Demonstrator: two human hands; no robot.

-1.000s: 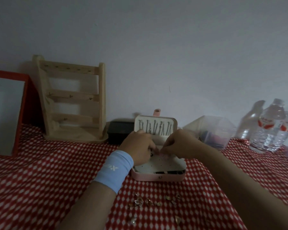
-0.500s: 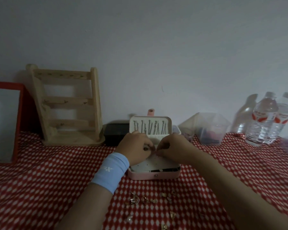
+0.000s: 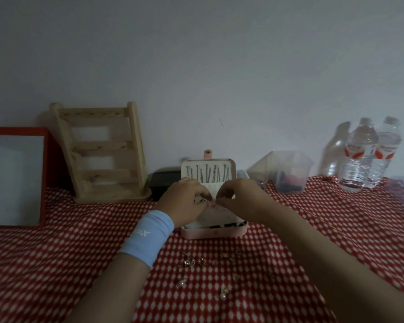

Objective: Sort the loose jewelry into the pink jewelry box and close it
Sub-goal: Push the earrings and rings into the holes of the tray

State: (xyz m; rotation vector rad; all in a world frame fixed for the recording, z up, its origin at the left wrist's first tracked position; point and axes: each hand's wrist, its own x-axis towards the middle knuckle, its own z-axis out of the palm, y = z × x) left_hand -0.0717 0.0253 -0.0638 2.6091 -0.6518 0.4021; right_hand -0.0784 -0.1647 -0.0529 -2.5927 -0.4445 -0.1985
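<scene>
The pink jewelry box [image 3: 214,233] stands open on the red checked cloth, its upright lid [image 3: 208,170] holding several hanging chains. Both hands meet over the box's white perforated panel. My left hand [image 3: 184,199], with a light blue wristband, has its fingers curled and pinches a small dark piece at the panel's rear edge. My right hand [image 3: 238,198] pinches at the same spot from the right; what it holds is too small to make out. Several loose gold jewelry pieces [image 3: 196,262] lie scattered on the cloth in front of the box.
A wooden jewelry stand [image 3: 103,155] and a red-framed mirror [image 3: 14,176] stand at the back left. A black case [image 3: 163,180] sits behind the box. A clear plastic container [image 3: 287,171] and two water bottles [image 3: 369,155] are at the back right.
The view has tilted and shifted slightly. Both hands stay pinched together over the box panel, with only small finger movements.
</scene>
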